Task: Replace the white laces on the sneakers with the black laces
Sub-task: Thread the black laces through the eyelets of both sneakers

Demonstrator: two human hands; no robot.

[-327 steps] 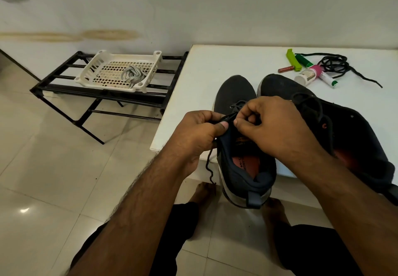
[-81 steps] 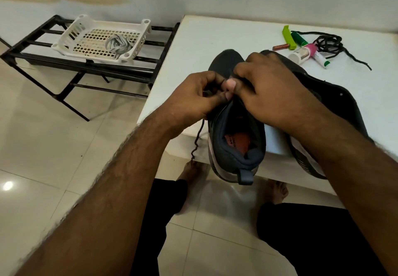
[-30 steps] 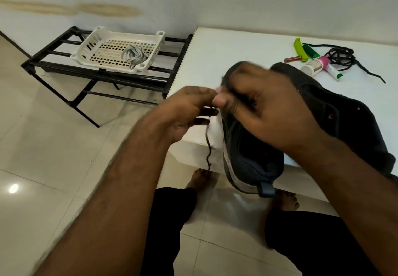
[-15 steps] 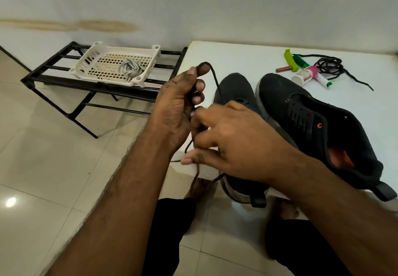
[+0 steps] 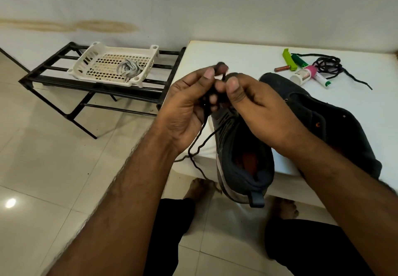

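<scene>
Black lace (image 5: 199,140) is now lifted above the near sneaker (image 5: 241,146); half a second ago the right hand lay lower, across the shoe, while the left held the lace up alone. Both hands now meet over the toe end, at the bench's front left corner. Judgement: the lace is being drawn through or evened at an eyelet, so lacing of this shoe is under way, not finished.

Left to right:
- Basket (image 5: 148,51), white plastic, on a black rack (image 5: 120,90) off the bench: 1. Holds a pale lace bundle (image 5: 129,71), the removed white laces, apparently.
- Left hand (image 5: 185,112): fingers curled, thumb and forefinger pinching the lace; loose tail hangs below the bench edge.
- Right hand (image 5: 256,108): thumb and fingers curled; seems to pinch the same lace, though the contact is hidden.
- Sneakers: 2. Near one overhangs the front edge, heel outward; second sneaker (image 5: 336,125) just beside it, on its right.
- Small items near the bench's back edge: green clip (image 5: 288,59), battery (image 5: 282,68), green-capped marker (image 5: 298,60), pink-capped bottle (image 5: 303,75), white tube (image 5: 322,80): 1 each.
- Spare black lace (image 5: 329,66), coiled: 1.
</scene>
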